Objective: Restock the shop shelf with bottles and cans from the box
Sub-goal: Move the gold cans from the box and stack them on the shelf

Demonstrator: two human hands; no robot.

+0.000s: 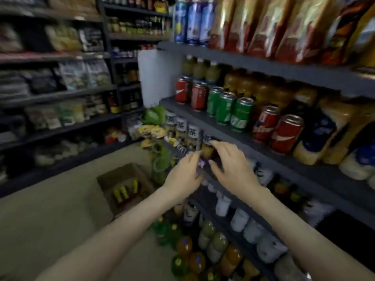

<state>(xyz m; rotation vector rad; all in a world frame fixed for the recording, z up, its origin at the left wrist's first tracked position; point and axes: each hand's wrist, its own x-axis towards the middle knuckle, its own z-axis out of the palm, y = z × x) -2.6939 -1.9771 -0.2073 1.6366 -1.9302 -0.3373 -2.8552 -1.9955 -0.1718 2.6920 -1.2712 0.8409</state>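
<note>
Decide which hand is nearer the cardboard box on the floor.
Left. The left hand is up and right of the box; the right hand lies farther right, gripping a bottle.
</note>
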